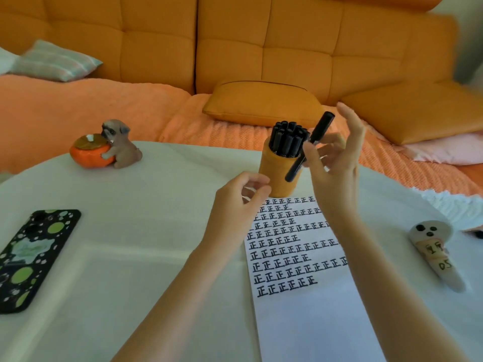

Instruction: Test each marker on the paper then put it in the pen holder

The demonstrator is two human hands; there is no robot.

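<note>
Before a tufted orange sofa (235,35), a round white bench (156,231) carries a long white sheet of paper (313,322) filled with rows of black test strokes, its far end at the foot of an orange cylindrical pen holder (274,173) crowded with black markers. The right grip (332,163) pinches one slim black marker (317,134), tilted just beside the holder's rim, while the left grip (240,194) hangs loosely curled by the holder's base, holding nothing visible. This looks like the stowing step: next the marker needs standing upright and threading into the little room left among the caps.
</note>
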